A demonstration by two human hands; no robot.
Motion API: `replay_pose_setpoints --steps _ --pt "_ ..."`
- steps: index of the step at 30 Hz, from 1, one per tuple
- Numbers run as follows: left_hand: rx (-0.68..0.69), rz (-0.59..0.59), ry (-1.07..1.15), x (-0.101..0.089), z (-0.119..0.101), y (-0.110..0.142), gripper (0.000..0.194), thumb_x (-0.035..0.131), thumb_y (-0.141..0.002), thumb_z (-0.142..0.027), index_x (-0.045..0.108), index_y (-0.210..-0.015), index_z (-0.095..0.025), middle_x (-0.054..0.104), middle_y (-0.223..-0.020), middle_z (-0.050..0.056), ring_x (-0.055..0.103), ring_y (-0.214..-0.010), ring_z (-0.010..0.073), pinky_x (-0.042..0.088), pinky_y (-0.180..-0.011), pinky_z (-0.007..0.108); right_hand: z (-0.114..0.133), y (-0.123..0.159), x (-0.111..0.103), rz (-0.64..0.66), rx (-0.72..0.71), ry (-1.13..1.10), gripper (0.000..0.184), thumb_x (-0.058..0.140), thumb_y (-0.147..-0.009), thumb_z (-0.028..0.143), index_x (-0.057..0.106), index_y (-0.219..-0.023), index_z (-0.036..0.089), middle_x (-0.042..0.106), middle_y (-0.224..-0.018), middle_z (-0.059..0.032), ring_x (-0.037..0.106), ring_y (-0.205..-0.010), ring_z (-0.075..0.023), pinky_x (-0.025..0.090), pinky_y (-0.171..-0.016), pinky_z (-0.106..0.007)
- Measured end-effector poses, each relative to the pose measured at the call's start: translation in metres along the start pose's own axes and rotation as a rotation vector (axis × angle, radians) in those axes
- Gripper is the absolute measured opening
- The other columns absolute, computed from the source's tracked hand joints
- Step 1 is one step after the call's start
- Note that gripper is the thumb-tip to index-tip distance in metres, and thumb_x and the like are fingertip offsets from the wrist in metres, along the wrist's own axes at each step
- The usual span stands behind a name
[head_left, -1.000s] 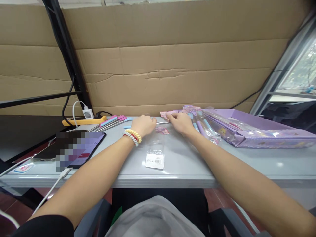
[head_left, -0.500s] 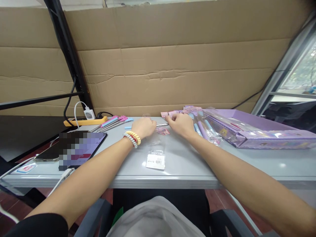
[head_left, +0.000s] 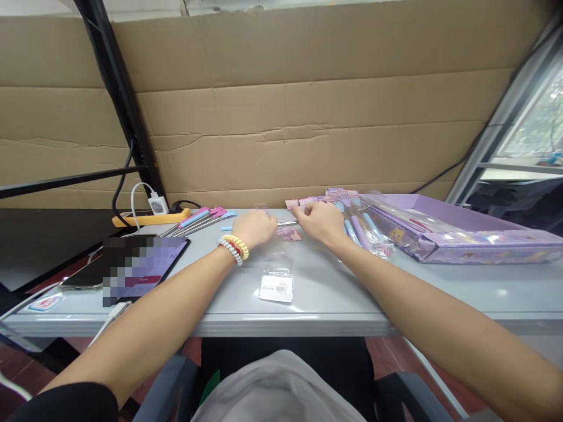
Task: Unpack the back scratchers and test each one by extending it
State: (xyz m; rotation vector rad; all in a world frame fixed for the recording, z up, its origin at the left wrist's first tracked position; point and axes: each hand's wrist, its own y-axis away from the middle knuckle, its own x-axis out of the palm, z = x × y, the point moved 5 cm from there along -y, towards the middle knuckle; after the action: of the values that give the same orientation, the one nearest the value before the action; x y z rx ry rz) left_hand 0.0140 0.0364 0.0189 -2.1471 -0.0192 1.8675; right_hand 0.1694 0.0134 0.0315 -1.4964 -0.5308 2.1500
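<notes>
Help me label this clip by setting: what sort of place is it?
Probably an indoor workstation: a grey desk in front of a cardboard panel, a yellow power strip, and a chair with armrests.

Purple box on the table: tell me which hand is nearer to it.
Right. The right hand is to the left of the purple box, with plastic-wrapped handles between them; the left hand is farther left, past the visible stretch of metal rod.

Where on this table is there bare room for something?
Bare tabletop lies between the white label and right forearm, and in front of the purple box. Crowded: around the left hand, right hand, thin rod and bagged utensils.
</notes>
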Motion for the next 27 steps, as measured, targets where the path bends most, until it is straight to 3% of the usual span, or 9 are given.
replay_pose_setpoints --steps 5,10,19,23,27 --pt "-0.003 -0.060 0.025 -0.002 0.000 0.002 0.044 0.029 -0.082 -0.033 0.069 -0.088 -0.015 0.067 -0.091 0.016 0.063 -0.087 0.0277 0.046 -0.069 0.034 -0.001 -0.002 0.002 0.027 0.001 0.010 0.053 0.032 -0.084 0.050 0.059 -0.052 0.017 0.061 -0.059 -0.0083 0.054 -0.061 -0.0183 0.026 -0.053 -0.026" --pt "0.087 -0.138 -0.113 -0.007 -0.005 0.008 0.043 0.027 -0.083 -0.027 0.069 -0.085 -0.015 0.067 -0.089 0.016 0.062 -0.085 0.0283 0.045 -0.069 0.035 -0.004 -0.004 0.003 0.041 0.030 0.024 0.045 0.032 -0.084 0.036 0.065 -0.062 0.015 0.066 -0.071 -0.0111 0.057 -0.068 -0.0197 0.028 -0.056 -0.026" --pt "0.070 -0.171 -0.056 -0.003 0.002 -0.002 0.056 0.021 -0.088 -0.043 0.070 -0.077 -0.016 0.068 -0.080 0.014 0.063 -0.079 0.0262 0.043 -0.064 0.033 -0.009 -0.008 0.022 0.247 -0.047 -0.137 0.045 0.038 -0.081 0.048 0.051 -0.050 0.018 0.053 -0.051 -0.0029 0.046 -0.052 -0.0140 0.025 -0.051 -0.025" --pt "0.198 -0.182 0.039 -0.004 0.002 -0.003 0.059 0.024 -0.085 -0.056 0.067 -0.069 -0.019 0.067 -0.072 0.009 0.061 -0.069 0.0213 0.039 -0.058 0.029 -0.010 -0.009 0.024 0.269 -0.168 -0.187 0.047 0.040 -0.079 0.054 0.047 -0.050 0.017 0.047 -0.050 -0.0001 0.041 -0.051 -0.0114 0.023 -0.051 -0.024" --pt "0.367 -0.249 0.099 -0.005 -0.002 0.000 0.047 0.041 -0.078 -0.059 0.067 -0.079 -0.020 0.066 -0.073 0.005 0.059 -0.067 0.0192 0.036 -0.057 0.027 -0.017 -0.013 0.021 0.253 -0.189 -0.215 0.049 0.040 -0.079 0.057 0.047 -0.053 0.017 0.039 -0.049 0.0024 0.036 -0.051 -0.0100 0.023 -0.051 -0.024"
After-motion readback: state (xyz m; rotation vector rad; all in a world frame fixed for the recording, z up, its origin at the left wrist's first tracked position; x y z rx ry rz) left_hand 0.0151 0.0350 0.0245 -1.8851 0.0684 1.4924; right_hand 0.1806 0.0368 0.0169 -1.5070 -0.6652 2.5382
